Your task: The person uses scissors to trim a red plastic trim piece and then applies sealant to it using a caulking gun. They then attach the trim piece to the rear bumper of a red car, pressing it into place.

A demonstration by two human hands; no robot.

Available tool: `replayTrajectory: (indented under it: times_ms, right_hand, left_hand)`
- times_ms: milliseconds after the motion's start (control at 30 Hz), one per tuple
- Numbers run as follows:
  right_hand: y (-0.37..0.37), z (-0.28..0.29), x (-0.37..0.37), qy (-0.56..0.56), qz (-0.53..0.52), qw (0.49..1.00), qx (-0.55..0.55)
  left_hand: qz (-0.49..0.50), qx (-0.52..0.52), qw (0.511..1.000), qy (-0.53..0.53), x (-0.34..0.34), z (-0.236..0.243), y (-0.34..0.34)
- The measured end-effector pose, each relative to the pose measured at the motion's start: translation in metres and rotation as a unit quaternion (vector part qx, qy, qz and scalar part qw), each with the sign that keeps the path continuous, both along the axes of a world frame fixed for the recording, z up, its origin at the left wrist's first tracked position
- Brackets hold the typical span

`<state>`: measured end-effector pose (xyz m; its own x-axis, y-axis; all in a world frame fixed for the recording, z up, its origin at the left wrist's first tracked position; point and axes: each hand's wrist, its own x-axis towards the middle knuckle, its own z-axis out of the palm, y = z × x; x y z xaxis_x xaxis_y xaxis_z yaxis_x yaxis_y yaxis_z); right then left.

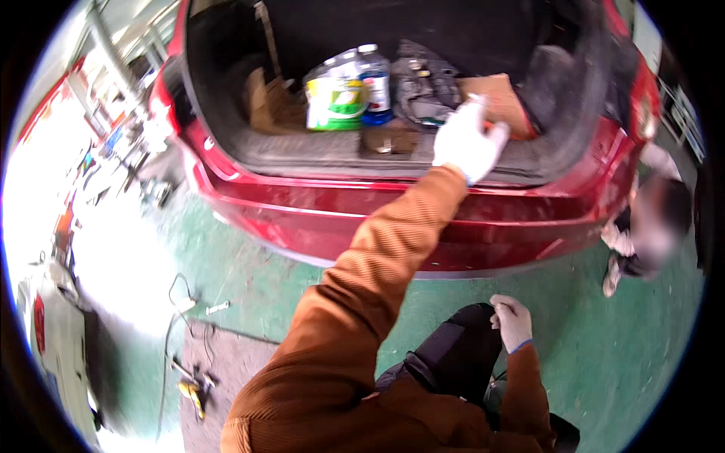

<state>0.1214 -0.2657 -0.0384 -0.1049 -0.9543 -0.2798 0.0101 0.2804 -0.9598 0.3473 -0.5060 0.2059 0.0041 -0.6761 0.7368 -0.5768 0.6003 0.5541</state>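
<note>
My left hand [470, 143], in a white work glove, reaches over the rear sill of a red car's boot [377, 198]. Its fingers stretch toward a brown cardboard piece [504, 102], with the thumb held apart; a small orange patch shows beside the thumb. I cannot make out whether the fingertips touch the cardboard. Left of that hand lies a crumpled dark grey bundle [423, 87]. A bottle of blue liquid [375, 87] stands beside a green, white and yellow bag [334, 98]. My right hand [512, 323], gloved too, hangs near my knee with its fingers curled in and nothing visible in them.
A person [655, 223] is low down by the car's right rear corner. Behind me on the left, a yellow and black power tool [192, 396] lies on a board [242, 347], with a cable nearby. A white car [60, 340] stands at the far left.
</note>
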Motion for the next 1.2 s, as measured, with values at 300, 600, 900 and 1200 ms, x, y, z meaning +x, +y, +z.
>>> replayTrajectory:
  times_ms: [300, 600, 900, 1200]
  right_hand:
    - [-0.054, 0.153, 0.031, 0.173, 0.071, 0.941, -0.28]
    - [-0.152, 0.25, 0.057, 0.509, 0.052, 0.73, -0.453]
    - [-0.171, 0.237, 0.054, 0.616, 0.106, 0.652, -0.429]
    - [-0.166, 0.229, 0.053, 0.609, 0.079, 0.643, -0.458]
  left_hand:
    - [-0.016, 0.03, 0.996, 0.082, -0.001, 0.003, 0.004]
    - [-0.023, 0.08, 0.992, 0.094, 0.002, 0.004, 0.004]
    - [-0.012, 0.066, 0.993, 0.093, 0.001, 0.006, 0.005]
    - [-0.01, 0.025, 0.995, 0.091, -0.001, 0.002, 0.004]
